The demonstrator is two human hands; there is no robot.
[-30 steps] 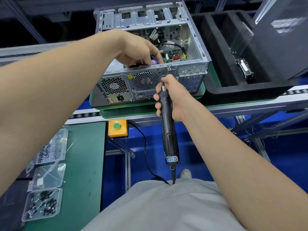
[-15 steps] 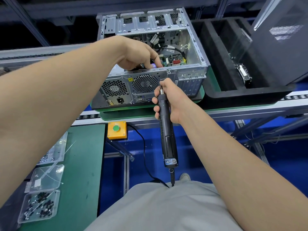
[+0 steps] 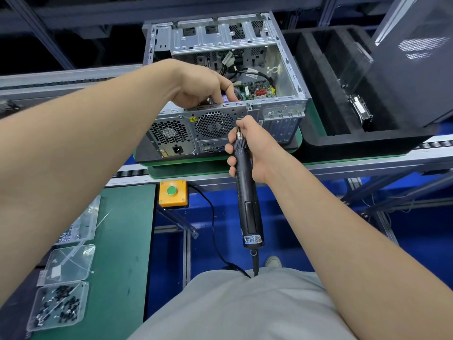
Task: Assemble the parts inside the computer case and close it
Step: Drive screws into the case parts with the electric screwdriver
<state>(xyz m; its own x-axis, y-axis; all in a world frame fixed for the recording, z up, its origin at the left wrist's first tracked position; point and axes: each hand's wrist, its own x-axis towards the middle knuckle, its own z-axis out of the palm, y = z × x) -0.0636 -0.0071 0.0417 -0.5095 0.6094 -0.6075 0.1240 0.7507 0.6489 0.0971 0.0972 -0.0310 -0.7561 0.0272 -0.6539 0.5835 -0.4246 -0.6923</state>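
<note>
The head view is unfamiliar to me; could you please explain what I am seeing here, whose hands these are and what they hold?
This is one picture from a camera worn on a person's head, looking down at their own two bare hands; there is no robot. An open computer case sits on a green pallet on a conveyor line, its rear panel facing the person. The left hand reaches inside the case near its rear edge; what its fingers touch is hidden. The right hand grips a black electric screwdriver, its bit pointing at the rear panel. On the green mat at lower left sit clear boxes of screws. A yellow box with a green button is fixed below the line.
</note>
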